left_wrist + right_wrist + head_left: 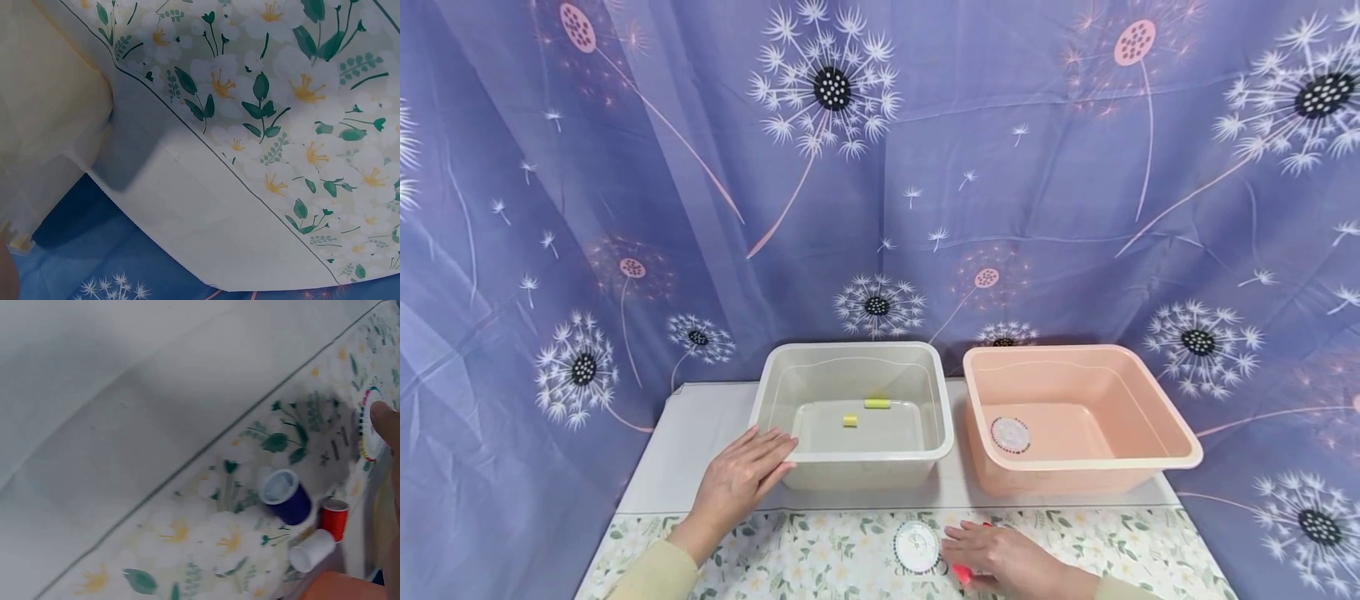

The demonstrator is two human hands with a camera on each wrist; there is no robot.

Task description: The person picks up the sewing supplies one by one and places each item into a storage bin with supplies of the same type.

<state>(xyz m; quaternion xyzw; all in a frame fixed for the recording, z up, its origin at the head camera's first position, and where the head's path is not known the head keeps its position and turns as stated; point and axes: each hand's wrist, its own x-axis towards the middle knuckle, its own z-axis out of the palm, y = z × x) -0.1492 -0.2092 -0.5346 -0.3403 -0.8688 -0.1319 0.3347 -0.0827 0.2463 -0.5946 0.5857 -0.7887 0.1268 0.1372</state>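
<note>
My left hand (741,479) rests its extended fingers at the near left corner of the grey basin (857,457). Inside that basin lie a yellow-green roll (877,403) and a short yellow roll (850,422). The right hand (1000,558) is low over the patterned cloth, fingers stretched toward a white pin wheel (917,547); red bits (962,573) show from beneath it. In the right wrist view, a fingertip (386,422) overlaps the pin wheel. Nearby are small blue (287,499), red (334,520) and white (312,551) spools.
A pink basin (1082,463) stands to the right of the grey one, with another round pin wheel (1011,435) inside. The floral cloth (842,554) covers the table's near part. A blue dandelion-print curtain (925,208) hangs close behind and at both sides.
</note>
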